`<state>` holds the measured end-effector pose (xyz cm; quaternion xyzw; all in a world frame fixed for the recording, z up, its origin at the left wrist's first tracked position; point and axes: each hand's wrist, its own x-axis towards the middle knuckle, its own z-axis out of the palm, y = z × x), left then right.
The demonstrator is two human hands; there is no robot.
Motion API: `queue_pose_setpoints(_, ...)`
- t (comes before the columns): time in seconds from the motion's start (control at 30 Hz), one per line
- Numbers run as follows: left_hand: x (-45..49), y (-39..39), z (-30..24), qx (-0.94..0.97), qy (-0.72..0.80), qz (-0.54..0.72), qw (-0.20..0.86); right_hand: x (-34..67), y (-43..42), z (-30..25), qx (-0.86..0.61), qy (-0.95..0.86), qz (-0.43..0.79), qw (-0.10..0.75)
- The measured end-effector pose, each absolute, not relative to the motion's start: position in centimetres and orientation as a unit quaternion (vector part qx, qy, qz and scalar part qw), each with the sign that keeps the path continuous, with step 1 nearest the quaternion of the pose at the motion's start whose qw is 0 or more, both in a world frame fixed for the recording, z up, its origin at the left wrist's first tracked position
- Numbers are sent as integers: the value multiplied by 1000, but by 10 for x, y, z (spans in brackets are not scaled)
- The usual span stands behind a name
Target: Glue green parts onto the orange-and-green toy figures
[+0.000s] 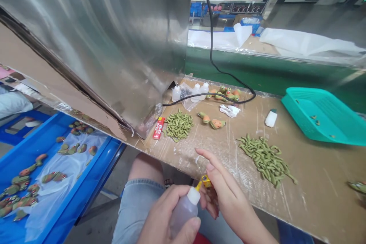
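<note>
My left hand [168,217] is shut on a translucent plastic glue bottle [184,209], and its yellow nozzle [198,186] reaches a small yellow-orange piece [206,181]. My right hand [225,187] holds that piece between its fingers, with a darker part hidden behind them. On the cardboard-covered bench [303,198] lie a large pile of green pieces [265,160] and a smaller one [178,125]. Orange-and-green toy figures [211,121] lie farther off, near several white bottles [200,92]. A red tube box [158,128] lies beside the smaller pile.
A blue tray [94,171] holding many painted figures on white plastic stands to the left. A teal basket [323,116] sits at the bench's right. A black cable [228,97] crosses the bench's far side. A stainless steel panel [100,38] rises at the back left.
</note>
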<state>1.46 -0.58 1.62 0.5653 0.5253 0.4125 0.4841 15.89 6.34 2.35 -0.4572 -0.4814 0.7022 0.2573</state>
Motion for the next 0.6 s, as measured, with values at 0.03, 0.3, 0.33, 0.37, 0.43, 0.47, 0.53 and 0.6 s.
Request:
queue_pose_setpoints(0.03, 15, -6, 16, 564, 529, 410, 485, 159, 63, 23, -454, -481, 704, 259)
queue_pose_setpoints(0.3, 14, -6, 16, 551, 542, 394, 498, 159, 64, 20, -445, -461, 713, 283)
queue_pose_setpoints(0.33, 14, -6, 16, 551, 544, 391, 498, 159, 64, 20, -445, -461, 713, 284)
queue_pose_setpoints(0.37, 14, -6, 16, 552, 543, 389, 499, 159, 64, 20, -446, -462, 712, 283)
queue_pose_setpoints(0.43, 14, -6, 16, 554, 543, 386, 500, 158, 64, 19, -448, -464, 711, 280)
queue_pose_setpoints(0.47, 14, -6, 16, 554, 544, 386, 499, 158, 64, 19, -448, -465, 711, 278)
queue_pose_setpoints(0.53, 14, -6, 16, 553, 545, 388, 497, 158, 64, 19, -446, -466, 713, 274)
queue_pose_setpoints(0.6, 14, -6, 16, 551, 547, 390, 495, 159, 64, 20, -445, -465, 714, 273)
